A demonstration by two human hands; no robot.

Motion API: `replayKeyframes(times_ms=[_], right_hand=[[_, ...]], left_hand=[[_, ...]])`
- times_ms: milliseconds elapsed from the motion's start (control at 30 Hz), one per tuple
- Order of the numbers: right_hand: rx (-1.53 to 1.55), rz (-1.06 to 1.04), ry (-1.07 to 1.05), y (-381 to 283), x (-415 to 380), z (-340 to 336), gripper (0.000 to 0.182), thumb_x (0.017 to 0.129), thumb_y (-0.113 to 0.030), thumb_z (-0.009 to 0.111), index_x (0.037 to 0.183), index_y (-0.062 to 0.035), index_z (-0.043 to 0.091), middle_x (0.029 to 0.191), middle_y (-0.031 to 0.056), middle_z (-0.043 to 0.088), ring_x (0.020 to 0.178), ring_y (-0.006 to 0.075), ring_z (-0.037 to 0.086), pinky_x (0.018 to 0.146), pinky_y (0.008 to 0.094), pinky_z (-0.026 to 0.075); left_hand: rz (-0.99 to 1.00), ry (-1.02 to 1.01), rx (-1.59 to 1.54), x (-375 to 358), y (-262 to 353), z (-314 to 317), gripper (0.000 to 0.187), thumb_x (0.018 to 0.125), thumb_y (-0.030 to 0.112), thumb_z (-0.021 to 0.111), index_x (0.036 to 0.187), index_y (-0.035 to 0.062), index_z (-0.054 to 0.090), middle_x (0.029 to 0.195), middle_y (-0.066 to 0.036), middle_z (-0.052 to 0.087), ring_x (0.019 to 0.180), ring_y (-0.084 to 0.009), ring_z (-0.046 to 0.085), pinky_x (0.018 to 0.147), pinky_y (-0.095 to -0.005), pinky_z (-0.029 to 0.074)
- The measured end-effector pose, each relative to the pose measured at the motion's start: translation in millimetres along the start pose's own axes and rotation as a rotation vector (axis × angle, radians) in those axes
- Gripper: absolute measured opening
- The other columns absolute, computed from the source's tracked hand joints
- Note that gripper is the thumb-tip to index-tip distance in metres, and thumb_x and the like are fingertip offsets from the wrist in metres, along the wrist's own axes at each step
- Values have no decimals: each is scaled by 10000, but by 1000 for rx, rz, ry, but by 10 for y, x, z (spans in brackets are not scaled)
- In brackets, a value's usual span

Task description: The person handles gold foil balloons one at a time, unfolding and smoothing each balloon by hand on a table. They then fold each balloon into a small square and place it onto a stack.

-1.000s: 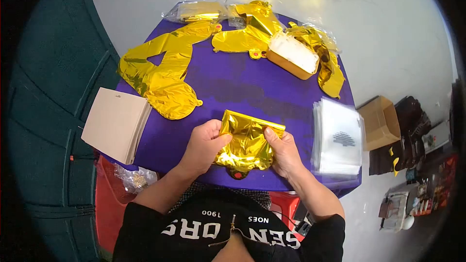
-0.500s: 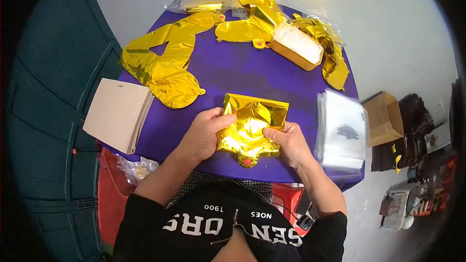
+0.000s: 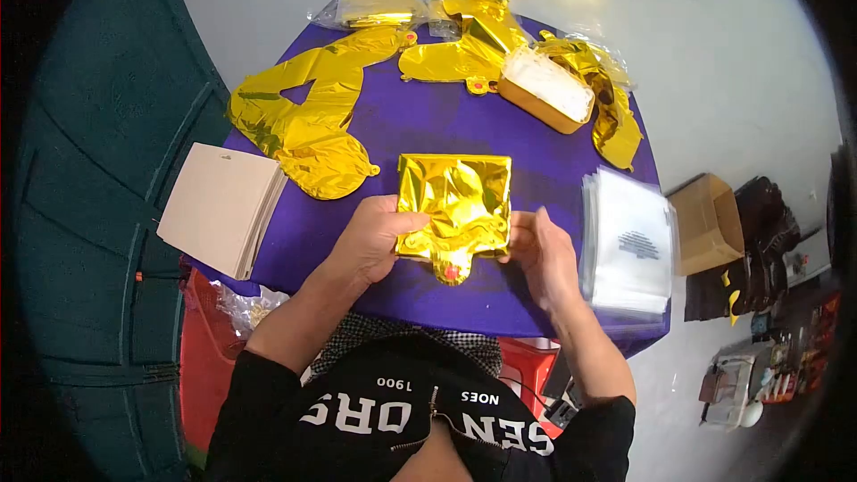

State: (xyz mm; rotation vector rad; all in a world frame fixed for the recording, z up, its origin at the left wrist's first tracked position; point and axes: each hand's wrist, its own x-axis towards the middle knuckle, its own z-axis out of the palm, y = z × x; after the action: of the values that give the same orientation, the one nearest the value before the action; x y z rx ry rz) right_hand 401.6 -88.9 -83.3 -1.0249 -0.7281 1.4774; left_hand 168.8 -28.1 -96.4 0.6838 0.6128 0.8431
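Observation:
A folded gold foil balloon (image 3: 455,201) with a red-marked tab at its near edge is held in front of me, above the purple-covered table. My left hand (image 3: 373,234) grips its left side, thumb on top and fingers beneath. At the right edge is my right hand (image 3: 544,254), its thumb lifted off the foil. Its fingertips touch the edge or reach just under it; part of them is hidden. Left of my hands lies a flat gold foil balloon (image 3: 326,80) with a triangular hole. More gold foil balloons (image 3: 464,54) lie at the back.
A stack of pale cards (image 3: 219,205) sits at the left table edge, clear plastic bags (image 3: 629,245) at the right. A gold box with white contents (image 3: 546,94) stands at the back right. Past the right edge is a cardboard box (image 3: 710,223). The table cover (image 3: 428,125) is purple.
The folded balloon has moved slightly away from me and now lies flatter and squarer. My right thumb has come off its top, and that hand has opened at the edge. The left hand keeps its grip.

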Motion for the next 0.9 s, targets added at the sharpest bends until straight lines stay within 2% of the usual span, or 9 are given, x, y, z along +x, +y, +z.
replayKeyframes(times_ms=[100,167,200,300,400,600,900], right_hand=[[-719,-256,84,127,-202,-12,193,951,-130,500,875,-3,625,863,106,667,710,218,599,654,365,485],[-1306,-842,-147,279,-284,-53,53,819,-37,609,861,-6,618,824,105,656,683,259,578,651,392,484],[-1357,-927,-279,288,-330,10,152,722,-13,640,872,2,627,838,140,634,729,320,574,680,393,491],[-1491,-1013,-412,279,-433,208,352,690,-31,650,1033,44,624,1086,165,619,874,295,587,734,374,491],[-1523,-1106,-418,310,-470,209,440,689,-40,634,1117,56,603,1214,179,577,909,277,581,730,371,485],[-1587,-1267,-323,353,-463,203,480,732,-43,586,1196,74,553,1283,232,526,912,282,571,755,364,478],[-1742,-1213,-83,444,-368,302,458,785,-46,569,1229,59,531,1305,273,493,944,302,560,811,386,478]], left_hand=[[68,32,-30,22,43,-9,285,867,-8,526,1127,-116,562,1071,-182,652,912,-248,676,837,-364,548],[83,51,-35,30,61,-9,286,869,-9,520,1131,-117,561,1072,-180,652,911,-244,675,840,-360,546],[87,56,-28,33,62,2,287,868,-11,518,1132,-117,560,1071,-178,653,909,-242,675,839,-356,546],[100,68,-15,45,20,34,286,865,-15,516,1128,-116,566,1064,-170,657,899,-233,676,834,-343,543],[149,64,11,62,-63,43,274,859,-19,519,1109,-111,584,1047,-154,665,884,-215,676,824,-326,539],[226,69,125,-23,-98,161,250,854,-21,528,1078,-93,613,1020,-124,675,872,-172,665,805,-292,527],[212,57,227,-54,-213,166,238,855,-12,541,1070,-84,614,1004,-110,676,855,-139,654,774,-269,517]])
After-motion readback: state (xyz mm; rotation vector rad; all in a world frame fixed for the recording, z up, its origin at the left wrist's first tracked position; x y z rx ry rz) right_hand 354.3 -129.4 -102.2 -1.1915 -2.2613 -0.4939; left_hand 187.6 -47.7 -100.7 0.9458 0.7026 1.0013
